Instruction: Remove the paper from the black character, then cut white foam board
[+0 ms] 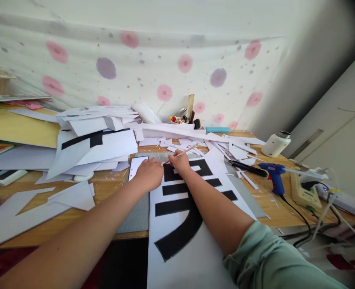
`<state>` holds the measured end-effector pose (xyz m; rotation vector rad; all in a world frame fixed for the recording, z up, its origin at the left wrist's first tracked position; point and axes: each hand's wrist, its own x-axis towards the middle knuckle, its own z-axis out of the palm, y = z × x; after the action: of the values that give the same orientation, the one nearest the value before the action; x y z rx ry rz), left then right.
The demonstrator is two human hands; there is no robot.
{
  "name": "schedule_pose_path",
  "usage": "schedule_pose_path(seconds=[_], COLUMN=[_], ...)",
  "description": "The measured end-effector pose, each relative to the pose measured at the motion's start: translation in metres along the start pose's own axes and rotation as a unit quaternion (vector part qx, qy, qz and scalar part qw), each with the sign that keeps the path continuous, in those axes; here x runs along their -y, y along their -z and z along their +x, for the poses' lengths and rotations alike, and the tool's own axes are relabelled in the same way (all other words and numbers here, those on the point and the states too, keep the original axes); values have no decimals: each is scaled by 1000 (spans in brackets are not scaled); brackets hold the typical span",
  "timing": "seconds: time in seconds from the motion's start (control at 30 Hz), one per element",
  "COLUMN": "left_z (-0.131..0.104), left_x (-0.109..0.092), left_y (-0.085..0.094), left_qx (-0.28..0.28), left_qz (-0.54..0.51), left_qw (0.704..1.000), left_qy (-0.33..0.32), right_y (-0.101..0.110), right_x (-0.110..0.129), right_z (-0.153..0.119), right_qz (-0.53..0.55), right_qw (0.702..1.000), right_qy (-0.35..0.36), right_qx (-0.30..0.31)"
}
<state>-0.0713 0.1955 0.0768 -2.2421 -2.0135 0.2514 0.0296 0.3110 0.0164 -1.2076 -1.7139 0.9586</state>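
My right hand (179,161) is closed around a thin, pale, pencil-like stick (189,149), which slants down to the left with its lower end near my left hand. Beneath it lies a large white sheet (177,226) with bold black character strokes (181,237); it hangs over the table's front edge. My right forearm hides part of the black shape. My left hand (150,174) rests at the sheet's upper left edge with its fingers curled in; what they hold, if anything, is hidden. Just behind it lies a small white card or phone-like rectangle (136,165).
A grey cutting mat (132,220) lies under the sheet. White offcuts (183,142) and stacked boards (97,124) crowd the back and left. At right are a black-handled tool (249,167), a blue glue gun (275,176), a white jar (276,143) and a power strip (303,192) with cords.
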Motion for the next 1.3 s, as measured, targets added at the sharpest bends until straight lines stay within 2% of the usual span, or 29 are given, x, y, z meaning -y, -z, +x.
schedule_pose_path(seconds=[0.2, 0.4, 0.7, 0.9, 1.3], left_z=[7, 5, 5, 7, 6], left_x=[3, 3, -7, -13, -20], left_y=[-7, -10, -17, -20, -17], left_qx=[16, 19, -6, -1, 4], left_qz=[19, 36, 26, 36, 53], left_qw=[999, 999, 1000, 999, 998], left_qy=[-39, -30, -10, 16, 26], right_y=[2, 11, 29, 42, 70], right_x=[9, 8, 5, 1, -14], right_z=[-2, -1, 4, 8, 20], right_qz=[-54, -89, -130, -152, -155], right_qw=[999, 996, 991, 987, 984], right_qy=[-4, -15, -37, -50, -80], right_qx=[1, 0, 0, 7, 29])
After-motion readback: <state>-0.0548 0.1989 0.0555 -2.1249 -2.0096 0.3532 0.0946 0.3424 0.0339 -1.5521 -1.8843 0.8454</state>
